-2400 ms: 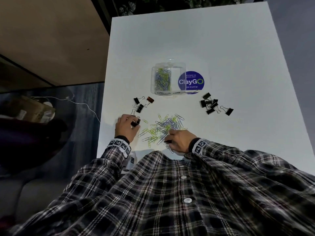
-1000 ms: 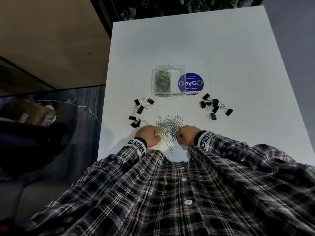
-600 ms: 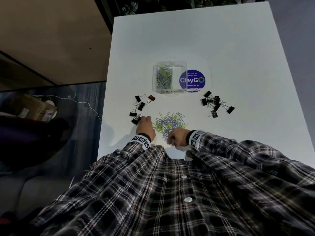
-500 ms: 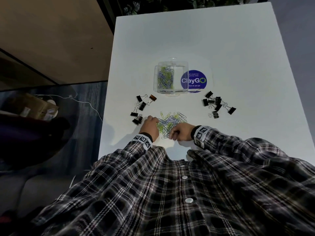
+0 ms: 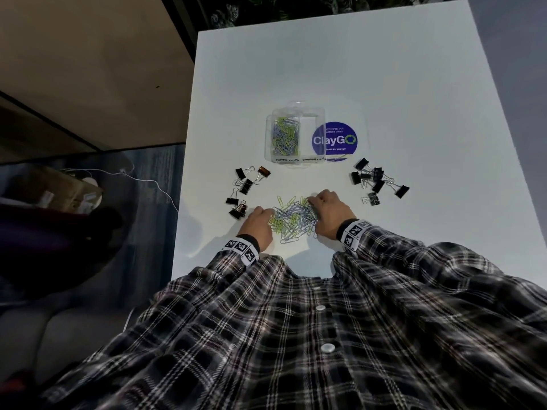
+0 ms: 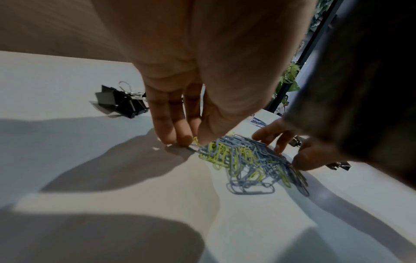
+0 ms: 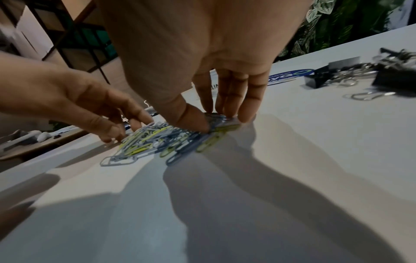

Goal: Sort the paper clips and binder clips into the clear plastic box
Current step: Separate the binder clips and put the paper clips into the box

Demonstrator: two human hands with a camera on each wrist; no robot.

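A heap of yellow-green and grey-blue paper clips [image 5: 293,218] lies near the table's front edge. My left hand [image 5: 268,214] is at the heap's left edge; in the left wrist view its thumb and fingertips [image 6: 180,138] meet on clips there. My right hand [image 5: 310,202] is on the heap's upper right, with the thumb and fingers [image 7: 227,106] pinching clips against the table. The clear plastic box [image 5: 313,119] stands beyond the heap, with paper clips in its left compartment. Black binder clips lie in a left group [image 5: 244,187] and a right group [image 5: 376,180].
A round blue ClayGo sticker [image 5: 334,140] sits on the white table [image 5: 384,84] to the right of the box, partly under it. The table's left edge drops to a dark floor holding a cardboard box [image 5: 59,187] and a white cable. Plants line the far edge.
The scattered clips have been drawn into a tighter heap. Both hands moved forward from the heap's near side to flank it, and the right hand's fingers now reach over its top right.
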